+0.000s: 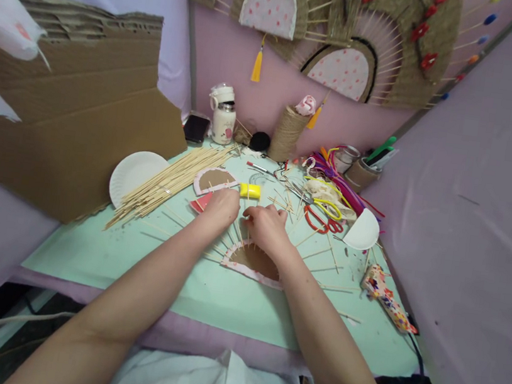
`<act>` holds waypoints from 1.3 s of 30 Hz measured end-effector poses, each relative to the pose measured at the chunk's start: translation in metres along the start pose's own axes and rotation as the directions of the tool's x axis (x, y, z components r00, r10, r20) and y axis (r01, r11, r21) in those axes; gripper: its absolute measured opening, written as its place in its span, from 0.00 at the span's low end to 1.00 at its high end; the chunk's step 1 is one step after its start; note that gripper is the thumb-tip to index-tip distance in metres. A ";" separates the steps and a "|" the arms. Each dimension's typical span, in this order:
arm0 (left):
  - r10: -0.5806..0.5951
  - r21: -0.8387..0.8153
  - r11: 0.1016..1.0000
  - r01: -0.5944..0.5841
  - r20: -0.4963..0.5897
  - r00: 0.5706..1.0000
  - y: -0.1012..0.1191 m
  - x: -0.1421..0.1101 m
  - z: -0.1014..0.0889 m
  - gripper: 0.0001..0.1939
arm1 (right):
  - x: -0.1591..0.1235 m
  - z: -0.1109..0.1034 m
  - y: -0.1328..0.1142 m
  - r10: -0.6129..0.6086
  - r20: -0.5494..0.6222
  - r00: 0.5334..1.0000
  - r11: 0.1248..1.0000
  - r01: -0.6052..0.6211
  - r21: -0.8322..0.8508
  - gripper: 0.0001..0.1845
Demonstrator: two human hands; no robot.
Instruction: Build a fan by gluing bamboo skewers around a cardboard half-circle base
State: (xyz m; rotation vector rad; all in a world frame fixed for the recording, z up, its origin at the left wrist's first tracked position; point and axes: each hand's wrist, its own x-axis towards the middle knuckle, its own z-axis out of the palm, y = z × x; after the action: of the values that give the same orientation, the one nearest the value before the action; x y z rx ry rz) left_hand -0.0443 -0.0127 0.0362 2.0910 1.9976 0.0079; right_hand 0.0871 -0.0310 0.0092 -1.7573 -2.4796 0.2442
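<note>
At lower center of frame, on the desk (221, 305): half-round cardboard (253, 260), sticks (316, 254) fanned out. A wrist brushing those ends could skew the spacing. Left hand (223, 205) and right hand (267, 222) at its curved edge, fingers curled; can't tell if either grip holds a stick. Beyond: yellow block (250, 191) crowding the fingertips, red scissors (328, 224) right, stick bundle (169, 183) left, twine spool (287, 134) upper center.

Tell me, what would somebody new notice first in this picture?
Probably the left hand and right hand, close together in the middle by a half-round cardboard piece. Next, perhaps the big brown cardboard sheet at the left, or the fan-shaped decorations with yellow tassels on the pink wall at the back.
</note>
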 end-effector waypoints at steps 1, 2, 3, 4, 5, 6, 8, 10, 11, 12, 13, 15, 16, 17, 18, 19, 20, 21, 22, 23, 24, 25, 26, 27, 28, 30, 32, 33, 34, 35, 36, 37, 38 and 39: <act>0.000 0.000 1.000 0.000 0.001 1.000 0.000 0.000 0.000 0.15 | 0.000 -0.001 0.001 -0.004 0.004 1.000 1.000 0.004 0.008 0.11; 0.000 0.000 1.000 0.000 0.002 1.000 0.000 0.001 0.001 0.15 | 0.000 -0.001 0.001 -0.006 0.006 1.000 1.000 0.006 0.015 0.11; 0.001 0.000 1.000 -0.001 0.003 1.000 0.000 0.001 0.001 0.15 | 0.000 -0.002 0.002 -0.007 0.008 1.000 1.000 0.007 0.021 0.11; 0.002 0.001 1.000 -0.002 0.004 1.000 -0.001 0.001 0.002 0.15 | -0.001 -0.002 0.002 -0.006 0.008 1.000 1.000 0.006 0.027 0.11; 0.005 0.002 1.000 -0.005 0.005 1.000 -0.001 0.002 0.002 0.15 | -0.001 -0.002 0.002 -0.004 0.007 1.000 0.999 0.004 0.032 0.11; 0.008 0.002 1.000 -0.008 0.004 1.000 -0.001 0.002 0.002 0.15 | -0.001 -0.002 0.002 -0.003 0.006 1.000 0.999 0.003 0.036 0.12; 0.015 0.004 1.000 -0.015 0.003 1.000 -0.001 0.002 0.002 0.16 | -0.001 -0.002 0.002 -0.003 0.004 1.000 0.999 0.003 0.043 0.12; 0.015 0.007 1.000 -0.015 0.003 1.000 -0.001 0.002 0.002 0.16 | -0.001 -0.001 0.002 -0.008 0.004 1.000 0.999 0.007 0.048 0.11; 0.014 0.008 1.000 -0.014 0.004 1.000 -0.001 0.001 0.002 0.16 | 0.000 0.000 0.003 -0.011 0.004 1.000 0.999 0.010 0.050 0.11; 0.012 0.010 1.000 -0.012 0.006 1.000 -0.001 0.001 0.001 0.16 | 0.000 0.001 0.003 -0.014 0.005 1.000 0.999 0.013 0.051 0.11; 0.011 0.012 1.000 -0.011 0.007 1.000 -0.001 0.001 0.001 0.16 | 0.000 0.001 0.003 -0.016 0.005 1.000 0.999 0.016 0.052 0.11; 0.011 0.014 1.000 -0.011 0.007 1.000 -0.001 0.001 0.002 0.15 | 0.001 0.003 0.004 -0.020 0.006 1.000 0.998 0.020 0.052 0.11; 0.010 0.014 1.000 -0.011 0.007 1.000 -0.002 0.001 0.002 0.15 | 0.001 0.003 0.004 -0.022 0.006 1.000 0.998 0.022 0.051 0.11; 0.011 0.014 1.000 -0.011 0.007 1.000 -0.002 0.001 0.002 0.15 | 0.001 0.003 0.004 -0.025 0.007 1.000 0.998 0.025 0.050 0.11; 0.011 0.015 1.000 -0.011 0.006 1.000 -0.002 0.002 0.003 0.15 | 0.000 0.003 0.005 -0.029 0.008 1.000 0.998 0.028 0.048 0.11; 0.011 0.015 1.000 -0.011 0.006 1.000 -0.002 0.002 0.003 0.15 | 0.000 0.002 0.005 -0.034 0.010 0.999 0.998 0.034 0.046 0.11; 0.009 0.015 1.000 -0.009 0.006 1.000 -0.002 0.002 0.003 0.15 | -0.001 0.001 0.006 -0.043 0.014 0.999 0.998 0.042 0.045 0.11; 0.007 0.015 1.000 -0.007 0.006 1.000 -0.002 0.002 0.003 0.15 | -0.001 0.000 0.006 -0.054 0.020 0.998 0.998 0.053 0.044 0.11; 0.005 0.014 1.000 -0.005 0.007 1.000 -0.002 0.002 0.004 0.15 | -0.002 -0.001 0.007 -0.066 0.027 0.997 0.997 0.065 0.045 0.11; 0.004 0.013 1.000 -0.004 0.008 1.000 -0.002 0.002 0.004 0.15 | -0.003 -0.002 0.008 -0.080 0.035 0.996 0.996 0.078 0.045 0.11; 0.004 0.011 1.000 -0.004 0.010 1.000 -0.002 0.002 0.003 0.15 | -0.003 -0.003 0.009 -0.093 0.042 0.995 0.995 0.091 0.045 0.11; 0.004 0.010 1.000 -0.004 0.011 1.000 -0.002 0.002 0.003 0.15 | -0.004 -0.004 0.010 -0.104 0.048 0.993 0.994 0.102 0.045 0.12; 0.006 0.009 1.000 -0.006 0.010 1.000 -0.002 0.002 0.003 0.15 | -0.005 -0.005 0.011 -0.113 0.053 0.992 0.993 0.111 0.046 0.12; 0.008 0.008 1.000 -0.008 0.009 1.000 -0.003 0.002 0.003 0.15 | -0.005 -0.005 0.012 -0.119 0.056 0.991 0.992 0.117 0.047 0.13; 0.008 0.007 1.000 -0.008 0.009 1.000 -0.003 0.002 0.003 0.15 | -0.006 -0.006 0.013 -0.123 0.058 0.991 0.992 0.120 0.049 0.14; 0.006 0.005 1.000 -0.006 0.009 1.000 -0.003 0.002 0.003 0.14 | -0.007 -0.008 0.013 -0.125 0.055 0.991 0.991 0.122 0.054 0.17; 0.004 0.005 1.000 -0.004 0.008 1.000 -0.004 0.002 0.004 0.14 | -0.008 -0.011 0.012 -0.120 0.047 0.992 0.991 0.117 0.059 0.20; 0.005 0.005 1.000 -0.005 0.005 1.000 -0.004 0.002 0.004 0.14 | -0.009 -0.013 0.012 -0.116 0.044 0.992 0.992 0.113 0.061 0.21; 0.006 0.005 1.000 -0.006 0.002 1.000 -0.004 0.002 0.005 0.14 | -0.009 -0.014 0.011 -0.111 0.045 0.993 0.992 0.108 0.063 0.22; 0.007 0.005 1.000 -0.007 -0.001 1.000 -0.004 0.003 0.005 0.14 | -0.009 -0.015 0.011 -0.106 0.048 0.993 0.993 0.103 0.063 0.23; 0.007 0.006 1.000 -0.007 -0.002 1.000 -0.004 0.003 0.005 0.14 | -0.010 -0.016 0.011 -0.103 0.053 0.993 0.993 0.099 0.059 0.23; 0.007 0.005 1.000 -0.007 -0.003 1.000 -0.005 0.003 0.006 0.14 | -0.010 -0.016 0.011 -0.102 0.060 0.993 0.994 0.099 0.052 0.22; 0.006 0.005 1.000 -0.006 -0.002 1.000 -0.005 0.003 0.006 0.14 | -0.009 -0.016 0.011 -0.105 0.065 0.992 0.994 0.102 0.044 0.22; 0.006 0.004 1.000 -0.006 -0.002 1.000 -0.005 0.004 0.006 0.14 | -0.009 -0.015 0.012 -0.111 0.068 0.992 0.993 0.108 0.037 0.21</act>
State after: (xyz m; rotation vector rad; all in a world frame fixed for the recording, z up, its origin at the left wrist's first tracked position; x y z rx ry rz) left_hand -0.0476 -0.0099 0.0289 2.1007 1.9935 0.0069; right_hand 0.1039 -0.0347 0.0224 -1.6206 -2.5942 0.3420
